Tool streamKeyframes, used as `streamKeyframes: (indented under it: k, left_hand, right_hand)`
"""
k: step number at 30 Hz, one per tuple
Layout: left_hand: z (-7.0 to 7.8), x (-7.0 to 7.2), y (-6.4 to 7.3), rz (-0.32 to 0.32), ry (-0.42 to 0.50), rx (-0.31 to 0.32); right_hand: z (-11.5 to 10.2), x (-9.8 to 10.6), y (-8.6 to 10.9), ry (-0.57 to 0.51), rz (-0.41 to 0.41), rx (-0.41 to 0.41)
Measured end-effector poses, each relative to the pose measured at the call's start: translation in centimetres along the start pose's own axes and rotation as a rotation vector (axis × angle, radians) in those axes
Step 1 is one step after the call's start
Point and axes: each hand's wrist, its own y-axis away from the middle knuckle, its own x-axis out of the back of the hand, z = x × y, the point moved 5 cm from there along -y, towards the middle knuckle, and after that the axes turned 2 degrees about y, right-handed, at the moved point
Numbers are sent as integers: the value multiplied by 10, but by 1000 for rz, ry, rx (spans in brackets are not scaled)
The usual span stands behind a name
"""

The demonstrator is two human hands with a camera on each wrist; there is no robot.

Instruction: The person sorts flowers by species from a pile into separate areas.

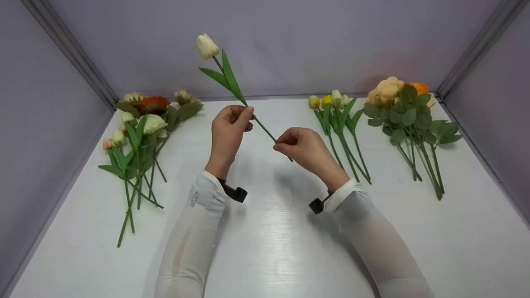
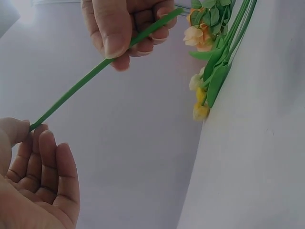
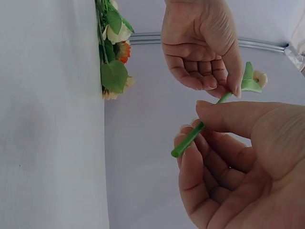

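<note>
Both hands [image 1: 265,132] pinching one cream tulip's [image 1: 207,45] stem above a white table [image 1: 273,231], grey walls [image 1: 290,41] around

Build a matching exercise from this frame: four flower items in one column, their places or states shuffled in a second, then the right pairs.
1. white tulip
2. yellow tulip bunch
3. peach and orange rose bunch
4. mixed bunch

A. lies at the table's left side
B. lies farthest right
C. held up by both hands
D. lies just right of the right hand

Pairs: 1-C, 2-D, 3-B, 4-A
</note>
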Motion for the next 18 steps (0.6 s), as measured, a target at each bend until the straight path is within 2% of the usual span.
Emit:
streamKeyframes:
  k: [6, 9, 11, 15, 18]
  left_hand:
    - [0, -8, 2, -26, 41, 13]
    - [3, -17, 6, -90, 51, 1]
    - [6, -25, 9, -161, 21, -14]
    - [15, -44, 22, -317, -168, -68]
    - [17, -61, 36, -436, -399, -139]
  right_hand:
    - [0, 5, 4, 17, 31, 27]
    - [4, 13, 9, 33, 44, 13]
    - [10, 21, 13, 40, 56, -5]
    - [27, 46, 19, 63, 93, -51]
    - [45, 69, 23, 92, 122, -104]
